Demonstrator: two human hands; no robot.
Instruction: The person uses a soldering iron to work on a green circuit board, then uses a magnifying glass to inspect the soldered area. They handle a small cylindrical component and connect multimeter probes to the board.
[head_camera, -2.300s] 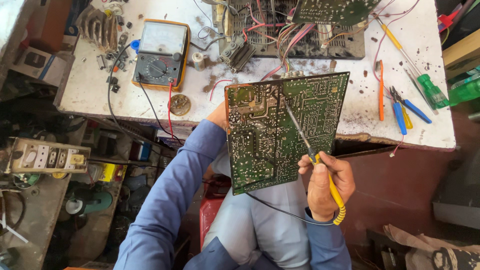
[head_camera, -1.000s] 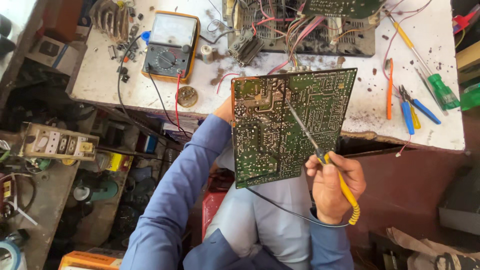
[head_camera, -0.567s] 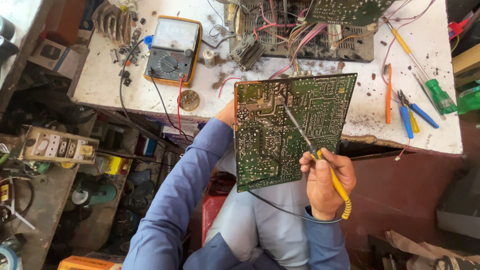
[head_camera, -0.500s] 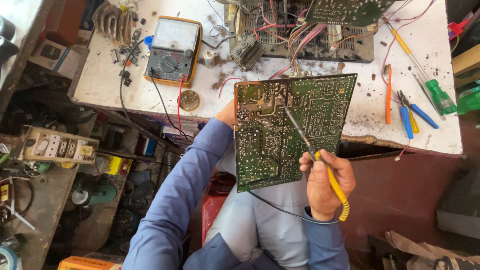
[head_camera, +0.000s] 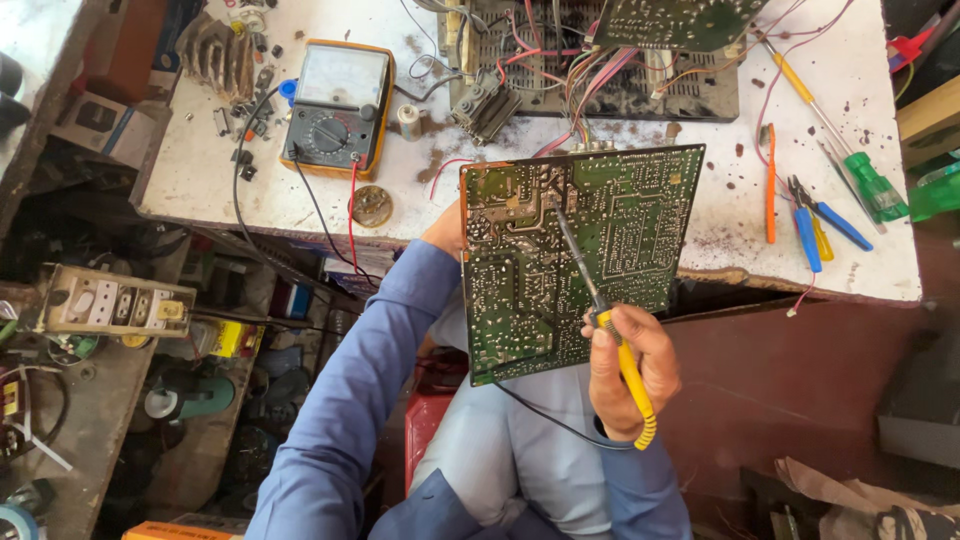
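A large green circuit board (head_camera: 575, 255) is held up over my lap, solder side towards me. My left hand (head_camera: 445, 230) grips its left edge, mostly hidden behind it. My right hand (head_camera: 625, 365) is closed on a yellow-handled soldering iron (head_camera: 610, 335). The iron's metal tip touches the board's upper left area near the wide traces. A black cord runs from the handle down across my lap.
On the white bench (head_camera: 720, 225) lie an analog multimeter (head_camera: 338, 108) with red and black leads, an open chassis (head_camera: 600, 55) with coloured wires, screwdrivers and blue-handled pliers (head_camera: 815, 215) at the right. A socket board (head_camera: 115, 305) and clutter fill the left floor.
The board and my hands shifted slightly in view as my head moved. The iron's tip slid a little higher and to the left on the board.
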